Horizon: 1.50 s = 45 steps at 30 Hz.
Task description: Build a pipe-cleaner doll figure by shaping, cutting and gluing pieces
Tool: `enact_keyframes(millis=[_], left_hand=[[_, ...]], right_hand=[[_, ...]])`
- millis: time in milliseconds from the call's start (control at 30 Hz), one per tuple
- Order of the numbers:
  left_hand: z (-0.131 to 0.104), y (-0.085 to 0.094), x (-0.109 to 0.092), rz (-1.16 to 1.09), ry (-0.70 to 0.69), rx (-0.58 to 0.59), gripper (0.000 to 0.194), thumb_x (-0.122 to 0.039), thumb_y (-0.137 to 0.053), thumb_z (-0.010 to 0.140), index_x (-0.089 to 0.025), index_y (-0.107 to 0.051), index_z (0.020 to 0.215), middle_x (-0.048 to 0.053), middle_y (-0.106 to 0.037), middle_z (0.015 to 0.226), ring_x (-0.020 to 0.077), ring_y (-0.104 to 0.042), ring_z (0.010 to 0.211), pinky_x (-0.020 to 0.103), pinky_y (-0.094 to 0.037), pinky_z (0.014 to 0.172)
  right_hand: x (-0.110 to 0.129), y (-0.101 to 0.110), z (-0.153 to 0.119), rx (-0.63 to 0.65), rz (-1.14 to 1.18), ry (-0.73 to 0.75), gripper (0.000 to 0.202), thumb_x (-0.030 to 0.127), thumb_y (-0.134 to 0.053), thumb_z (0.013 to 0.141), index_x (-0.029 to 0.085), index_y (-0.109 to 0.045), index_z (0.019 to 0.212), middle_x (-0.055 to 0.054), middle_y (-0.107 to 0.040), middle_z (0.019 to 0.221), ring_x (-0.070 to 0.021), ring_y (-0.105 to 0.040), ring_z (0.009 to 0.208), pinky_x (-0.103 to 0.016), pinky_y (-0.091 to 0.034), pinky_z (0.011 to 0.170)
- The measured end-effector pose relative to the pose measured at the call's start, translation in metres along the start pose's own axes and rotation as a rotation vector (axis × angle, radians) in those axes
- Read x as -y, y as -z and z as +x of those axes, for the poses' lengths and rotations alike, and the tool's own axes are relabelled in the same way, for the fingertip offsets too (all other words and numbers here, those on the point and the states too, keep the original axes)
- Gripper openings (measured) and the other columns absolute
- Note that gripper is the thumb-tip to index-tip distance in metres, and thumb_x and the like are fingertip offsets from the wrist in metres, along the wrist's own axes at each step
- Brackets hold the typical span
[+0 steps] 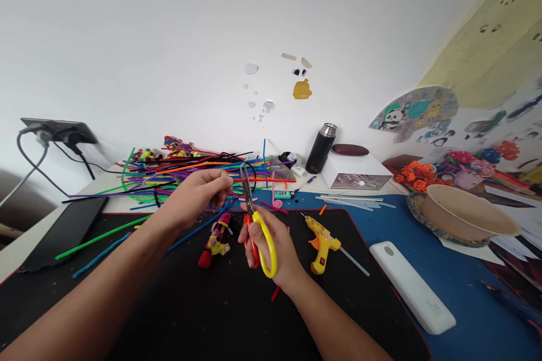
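My left hand [203, 193] pinches the end of a red pipe cleaner [275, 180], which runs off to the right. In my right hand [275, 245] are scissors [266, 245] with one yellow and one red handle, their blades pointing up. The narrow blades cross the red pipe cleaner just right of my left fingertips; whether they touch it is hard to tell. Below my hands, on the black mat [178, 316], lies a small figure [217, 242] of pink, yellow and red pipe cleaners. A yellow glue gun [324, 243] lies right of my right hand.
Many coloured pipe cleaners [169, 175] are heaped along the wall. A black bottle [320, 149] and a white box [355, 169] stand at the back. To the right are a white case [412, 287] and a large bowl [470, 214]. Glue sticks [355, 201] lie behind the glue gun.
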<state>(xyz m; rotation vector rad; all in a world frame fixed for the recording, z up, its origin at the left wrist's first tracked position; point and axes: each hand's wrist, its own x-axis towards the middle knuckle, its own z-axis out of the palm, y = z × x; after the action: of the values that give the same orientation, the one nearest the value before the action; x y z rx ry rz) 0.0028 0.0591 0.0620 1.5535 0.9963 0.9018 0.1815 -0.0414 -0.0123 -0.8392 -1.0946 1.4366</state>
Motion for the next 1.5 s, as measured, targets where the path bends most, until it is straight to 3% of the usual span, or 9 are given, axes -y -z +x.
enact_keyframes(millis=[467, 833, 1033, 1233, 1500], left_hand=[[0.0, -0.003, 0.0, 0.057, 0.043, 0.013, 0.036, -0.052, -0.071, 0.081, -0.022, -0.058, 0.065, -0.002, -0.056, 0.054, 0.014, -0.048, 0.05, 0.026, -0.038, 0.051], [-0.001, -0.003, 0.003, 0.113, 0.024, 0.033, 0.04, -0.055, -0.067, 0.086, -0.021, -0.059, 0.066, -0.001, -0.057, 0.056, 0.0143, -0.048, 0.051, 0.025, -0.039, 0.051], [0.004, 0.006, 0.01, 0.059, 0.066, 0.107, 0.056, -0.074, -0.069, 0.088, -0.019, -0.071, 0.077, 0.002, -0.066, 0.067, 0.0162, -0.058, 0.057, 0.027, -0.045, 0.054], [0.006, 0.014, 0.004, 0.008, 0.035, -0.003, 0.074, -0.089, -0.074, 0.073, -0.017, -0.075, 0.087, 0.004, -0.068, 0.068, 0.0167, -0.058, 0.057, 0.028, -0.047, 0.056], [0.001, 0.016, -0.007, 0.211, -0.027, 0.079, 0.065, -0.083, -0.07, 0.082, -0.019, -0.068, 0.072, 0.003, -0.065, 0.065, 0.0162, -0.055, 0.058, 0.028, -0.042, 0.056]], right_hand=[[0.003, -0.001, 0.0, -0.032, 0.018, -0.017, 0.071, 0.074, -0.08, 0.084, 0.022, -0.069, 0.131, 0.0, -0.068, 0.084, -0.0064, -0.052, 0.04, -0.02, -0.037, 0.04], [0.006, -0.005, 0.003, -0.1, 0.04, -0.062, 0.061, 0.065, -0.085, 0.082, 0.021, -0.073, 0.124, 0.009, -0.055, 0.066, -0.0051, -0.045, 0.033, -0.018, -0.033, 0.033], [0.004, -0.004, 0.005, -0.124, 0.062, -0.058, 0.057, 0.058, -0.089, 0.081, 0.02, -0.074, 0.12, 0.009, -0.052, 0.064, -0.0062, -0.046, 0.038, -0.017, -0.032, 0.032], [0.005, -0.005, 0.004, -0.139, 0.082, -0.069, 0.056, 0.053, -0.091, 0.079, 0.019, -0.075, 0.12, 0.01, -0.051, 0.063, -0.0061, -0.045, 0.037, -0.017, -0.032, 0.032], [0.005, -0.005, 0.005, -0.148, 0.078, -0.078, 0.058, 0.052, -0.092, 0.078, 0.018, -0.076, 0.123, 0.009, -0.051, 0.062, -0.0062, -0.045, 0.038, -0.017, -0.032, 0.032]])
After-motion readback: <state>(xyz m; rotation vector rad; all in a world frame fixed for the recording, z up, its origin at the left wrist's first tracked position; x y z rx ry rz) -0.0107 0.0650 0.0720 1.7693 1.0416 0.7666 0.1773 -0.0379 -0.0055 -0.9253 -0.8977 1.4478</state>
